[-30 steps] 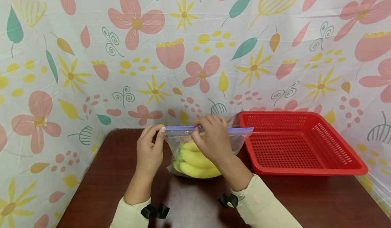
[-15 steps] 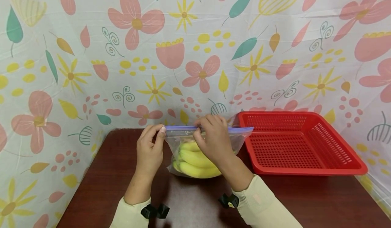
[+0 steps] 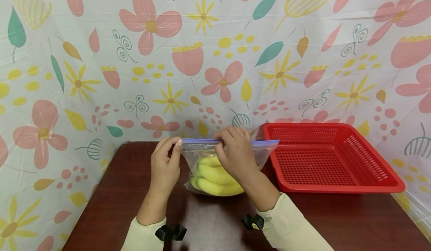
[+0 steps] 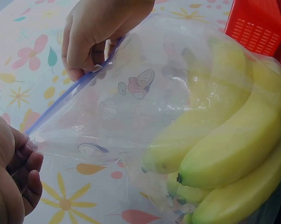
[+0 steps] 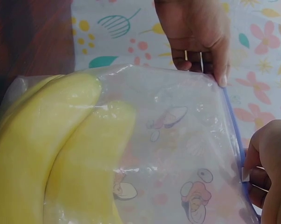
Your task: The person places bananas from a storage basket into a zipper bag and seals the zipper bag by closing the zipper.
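Note:
A clear zip bag (image 3: 264, 154) stands upright on the table with a bunch of bananas (image 3: 215, 176) inside. Along its top runs a blue zip strip (image 3: 198, 141), level and pulled straight. My left hand (image 3: 165, 170) pinches the strip's left end between thumb and forefinger. Near the middle of the strip, my right hand (image 3: 238, 155) pinches a small white slider (image 5: 245, 174), which shows between thumb and finger in the right wrist view. Printed cartoon figures (image 4: 139, 84) mark the bag's side. My right hand and wrist hide part of the bananas in the head view.
A red perforated plastic basket (image 3: 336, 188) stands on the right of the dark wooden table (image 3: 111, 213), close to the bag's right corner. A flower-printed cloth (image 3: 222, 30) hangs behind and along the sides of the table.
My right thumb and fingers have edged slightly to the right along the zip strip. My left hand, the bag and the bananas stay put.

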Motion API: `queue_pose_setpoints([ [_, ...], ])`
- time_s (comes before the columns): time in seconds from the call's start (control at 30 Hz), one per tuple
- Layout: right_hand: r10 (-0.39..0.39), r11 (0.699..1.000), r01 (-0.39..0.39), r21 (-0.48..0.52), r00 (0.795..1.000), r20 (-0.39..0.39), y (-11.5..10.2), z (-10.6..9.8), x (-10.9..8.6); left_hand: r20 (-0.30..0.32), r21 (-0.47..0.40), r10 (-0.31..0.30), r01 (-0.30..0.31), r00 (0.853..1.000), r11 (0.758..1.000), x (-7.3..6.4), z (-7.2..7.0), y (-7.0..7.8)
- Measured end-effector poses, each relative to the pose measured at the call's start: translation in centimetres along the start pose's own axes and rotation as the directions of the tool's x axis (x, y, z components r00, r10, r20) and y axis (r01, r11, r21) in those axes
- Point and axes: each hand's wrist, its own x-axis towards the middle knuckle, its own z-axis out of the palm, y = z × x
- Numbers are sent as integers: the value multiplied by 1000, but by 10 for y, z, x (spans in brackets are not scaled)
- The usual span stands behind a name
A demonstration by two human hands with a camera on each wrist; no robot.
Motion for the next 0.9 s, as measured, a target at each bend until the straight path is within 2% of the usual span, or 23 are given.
queue_pose_setpoints([
  [0.43, -2, 1000, 2, 10, 1000, -5, 2, -1, -1, 3, -8, -2, 2, 1000, 1000, 0, 0, 0],
  [0.9, -5, 1000, 4, -27, 999, -33, 8, -4, 0, -10, -2, 6, -6, 1000, 1000, 1, 0, -2],
])
